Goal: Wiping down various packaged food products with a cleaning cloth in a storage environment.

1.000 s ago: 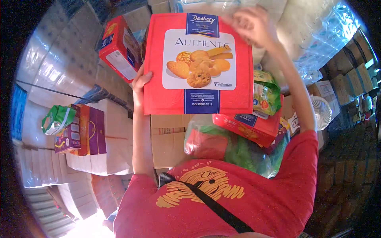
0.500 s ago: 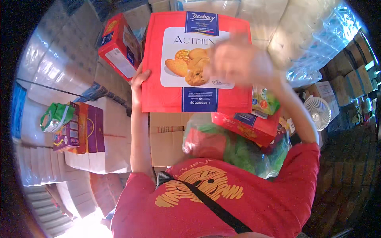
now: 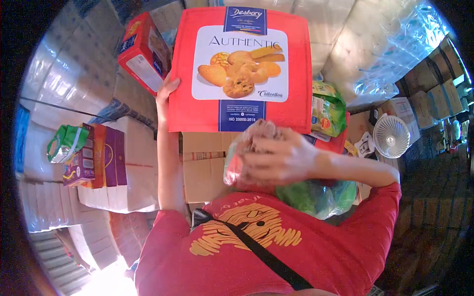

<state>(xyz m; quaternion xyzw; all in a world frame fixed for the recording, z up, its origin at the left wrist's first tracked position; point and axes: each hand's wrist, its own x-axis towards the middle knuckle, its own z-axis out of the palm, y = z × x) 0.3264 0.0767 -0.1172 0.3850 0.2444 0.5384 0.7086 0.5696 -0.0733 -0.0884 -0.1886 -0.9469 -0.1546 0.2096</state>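
Note:
A large red biscuit box [image 3: 239,69] with a pictured assortment of biscuits is held up at the top centre. My left hand [image 3: 168,89] is closed on its left edge. My right hand [image 3: 279,155], slightly blurred, is below the box's lower edge with fingers curled round a crumpled brownish cloth [image 3: 259,129]. It overlaps a clear plastic bag with red contents [image 3: 232,165] behind it. A green plastic bag [image 3: 316,200] lies beside that. Behind the held box's right side are a green food pack [image 3: 326,116] and other red boxes, partly hidden.
Another red box [image 3: 140,54] stands left of the held one. Purple gift boxes [image 3: 111,153] and a green pack [image 3: 66,143] sit on white cartons at left. A white fan [image 3: 391,135] is at right. Cardboard cartons [image 3: 202,172] and wrapped stacks [image 3: 380,49] surround me.
My right hand has come down from the box's top right corner, across its front, to below its lower edge. The box and my left hand have shifted slightly left and upward.

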